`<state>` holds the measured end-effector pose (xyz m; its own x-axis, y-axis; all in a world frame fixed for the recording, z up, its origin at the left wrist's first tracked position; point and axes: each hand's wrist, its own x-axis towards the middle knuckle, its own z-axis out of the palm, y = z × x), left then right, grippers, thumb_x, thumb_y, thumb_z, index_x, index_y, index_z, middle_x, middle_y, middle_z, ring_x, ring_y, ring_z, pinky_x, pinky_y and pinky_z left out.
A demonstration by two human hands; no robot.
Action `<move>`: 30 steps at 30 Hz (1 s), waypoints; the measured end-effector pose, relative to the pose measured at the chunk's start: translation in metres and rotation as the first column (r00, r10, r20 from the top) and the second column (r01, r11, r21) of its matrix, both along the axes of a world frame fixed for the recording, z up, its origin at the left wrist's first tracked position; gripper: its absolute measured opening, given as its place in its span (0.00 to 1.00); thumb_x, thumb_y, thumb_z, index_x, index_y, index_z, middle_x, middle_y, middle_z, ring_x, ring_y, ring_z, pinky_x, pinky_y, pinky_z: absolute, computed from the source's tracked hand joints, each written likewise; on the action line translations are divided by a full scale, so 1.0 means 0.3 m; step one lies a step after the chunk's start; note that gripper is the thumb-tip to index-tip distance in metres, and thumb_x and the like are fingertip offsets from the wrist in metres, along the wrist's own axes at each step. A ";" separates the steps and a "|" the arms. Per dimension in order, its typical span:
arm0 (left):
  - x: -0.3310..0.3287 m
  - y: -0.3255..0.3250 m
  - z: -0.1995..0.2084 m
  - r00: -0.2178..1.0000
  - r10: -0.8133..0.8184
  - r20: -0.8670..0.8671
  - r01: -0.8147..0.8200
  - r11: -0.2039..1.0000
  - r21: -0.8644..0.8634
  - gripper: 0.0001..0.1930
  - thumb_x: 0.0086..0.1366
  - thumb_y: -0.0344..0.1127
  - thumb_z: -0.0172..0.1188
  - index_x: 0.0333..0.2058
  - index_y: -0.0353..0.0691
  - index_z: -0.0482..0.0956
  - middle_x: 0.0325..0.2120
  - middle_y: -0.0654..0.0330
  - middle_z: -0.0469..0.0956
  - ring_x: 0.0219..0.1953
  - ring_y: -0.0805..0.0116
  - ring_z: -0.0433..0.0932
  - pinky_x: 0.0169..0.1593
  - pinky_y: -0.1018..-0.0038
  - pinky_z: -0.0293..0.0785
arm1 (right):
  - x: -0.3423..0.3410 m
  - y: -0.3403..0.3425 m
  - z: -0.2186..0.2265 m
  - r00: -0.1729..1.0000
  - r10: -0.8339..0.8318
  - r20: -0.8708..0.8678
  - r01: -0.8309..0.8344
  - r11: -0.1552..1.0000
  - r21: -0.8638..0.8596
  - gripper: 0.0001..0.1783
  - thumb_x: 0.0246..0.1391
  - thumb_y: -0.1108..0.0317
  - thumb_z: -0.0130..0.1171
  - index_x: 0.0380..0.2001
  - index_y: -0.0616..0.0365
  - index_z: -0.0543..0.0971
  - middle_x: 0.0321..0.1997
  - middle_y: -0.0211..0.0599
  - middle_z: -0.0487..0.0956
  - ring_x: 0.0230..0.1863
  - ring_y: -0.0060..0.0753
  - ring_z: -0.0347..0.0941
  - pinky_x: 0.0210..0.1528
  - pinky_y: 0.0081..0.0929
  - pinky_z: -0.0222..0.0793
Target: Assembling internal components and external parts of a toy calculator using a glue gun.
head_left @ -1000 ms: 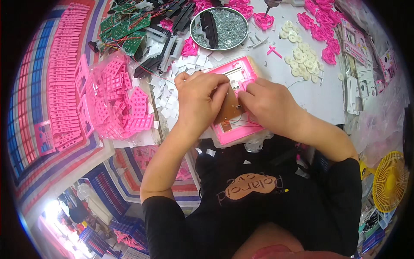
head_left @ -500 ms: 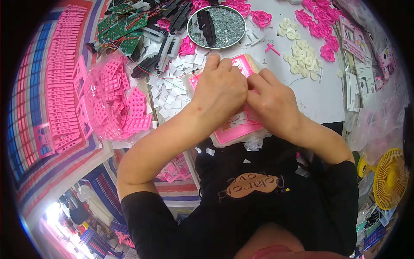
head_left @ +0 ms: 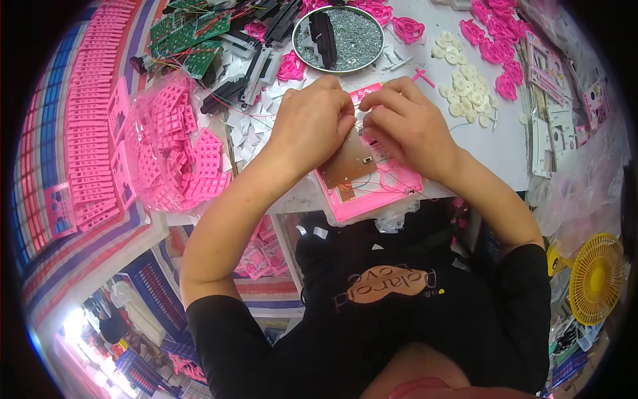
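Observation:
A pink plastic housing [head_left: 369,205] lies in front of me at the table's near edge, its inner side up. In it, toward the left, sits a brown circuit board [head_left: 349,163] with a small switch, and thin wires [head_left: 385,174] run beside it. My left hand [head_left: 311,123] is over the board's upper left part, thumb and finger pinched together; what they hold is hidden. Close to its fingertips, my right hand [head_left: 413,126] is curled over the housing's upper right part, its fingers bent around something too small to make out.
Beyond my hands stands a round metal dish [head_left: 355,40] of screws with a black part in it. White discs [head_left: 468,90] and pink rings [head_left: 495,50] lie at right. Pink keypads [head_left: 179,153], green circuit boards [head_left: 193,36] and white paper pieces [head_left: 249,136] are at left.
My hands have moved apart from their closed-together position over the housing. The brown board, hidden before, now shows between them.

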<state>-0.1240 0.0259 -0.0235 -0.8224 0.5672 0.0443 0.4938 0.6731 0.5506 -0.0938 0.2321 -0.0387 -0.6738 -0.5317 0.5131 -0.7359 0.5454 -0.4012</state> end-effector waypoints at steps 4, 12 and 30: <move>0.006 -0.012 -0.007 1.000 -0.020 -0.024 0.020 1.000 -0.002 0.06 0.56 0.33 0.68 0.29 0.37 0.83 0.32 0.55 0.78 0.36 0.53 0.79 0.40 0.61 0.73 | -0.008 -0.003 -0.042 0.997 -0.017 0.074 0.019 0.999 -0.026 0.09 0.43 0.71 0.69 0.30 0.57 0.79 0.41 0.32 0.78 0.46 0.43 0.72 0.47 0.39 0.73; 0.017 -0.006 -0.008 0.997 -0.051 -0.058 0.048 0.997 -0.065 0.05 0.58 0.36 0.67 0.31 0.42 0.84 0.34 0.60 0.76 0.37 0.56 0.78 0.45 0.57 0.67 | 0.012 0.042 0.000 0.988 0.122 0.098 -0.134 0.983 0.123 0.09 0.41 0.71 0.68 0.29 0.57 0.81 0.39 0.30 0.79 0.45 0.40 0.73 0.41 0.35 0.75; -0.006 0.008 -0.019 0.994 -0.098 -0.043 0.091 0.986 -0.143 0.05 0.59 0.35 0.65 0.30 0.40 0.82 0.35 0.58 0.76 0.36 0.55 0.78 0.42 0.57 0.70 | 0.031 0.026 0.054 0.986 0.089 0.142 -0.127 0.950 0.286 0.06 0.47 0.68 0.67 0.31 0.55 0.86 0.40 0.28 0.79 0.45 0.37 0.73 0.38 0.33 0.77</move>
<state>-0.1257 0.0283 -0.0291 -0.7635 0.6459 -0.0021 0.5832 0.6908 0.4274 -0.0847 0.2400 -0.0225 -0.6532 -0.7187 0.2384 -0.7506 0.5732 -0.3287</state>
